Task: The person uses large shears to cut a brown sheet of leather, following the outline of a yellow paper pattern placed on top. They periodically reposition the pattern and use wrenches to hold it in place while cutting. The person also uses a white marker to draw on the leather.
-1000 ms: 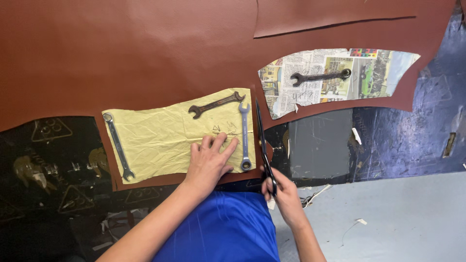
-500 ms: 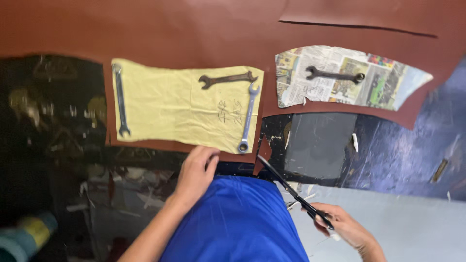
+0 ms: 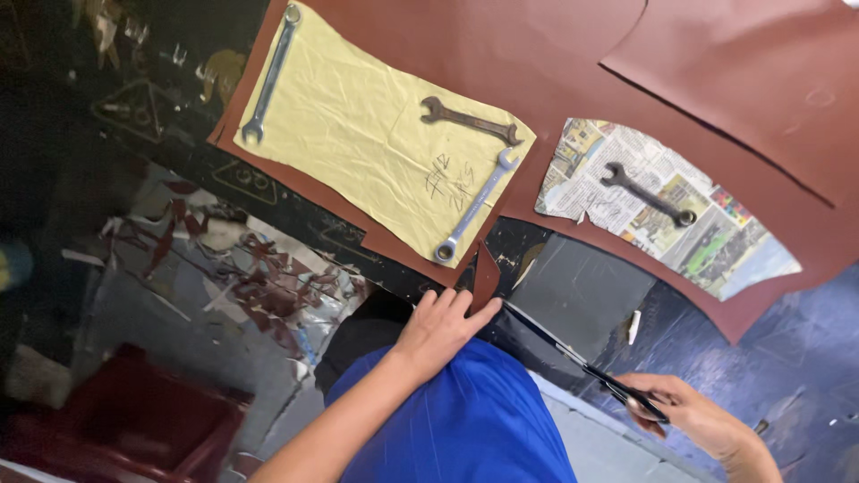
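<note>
A large brown leather sheet (image 3: 555,63) covers the table. On it lies a yellow paper pattern (image 3: 358,143), weighted by three wrenches (image 3: 472,206). To the right sits a newspaper pattern (image 3: 662,201) with a dark wrench on it. My left hand (image 3: 443,326) rests at the table's near edge, its fingertips touching a small cut flap of the leather (image 3: 485,277) below the yellow pattern. My right hand (image 3: 693,413) grips the handles of long scissors (image 3: 573,358), whose blades point up-left toward that flap.
A second brown leather piece (image 3: 761,80) overlaps at the upper right. Leather scraps (image 3: 268,286) litter the floor at the left, beside a dark red object (image 3: 134,420). My blue clothing (image 3: 465,420) fills the bottom centre. A grey surface (image 3: 591,286) lies under the table edge.
The view has swung and tilted. My left hand came off the yellow pattern down to the table edge. My right hand drew the scissors back, away from the leather.
</note>
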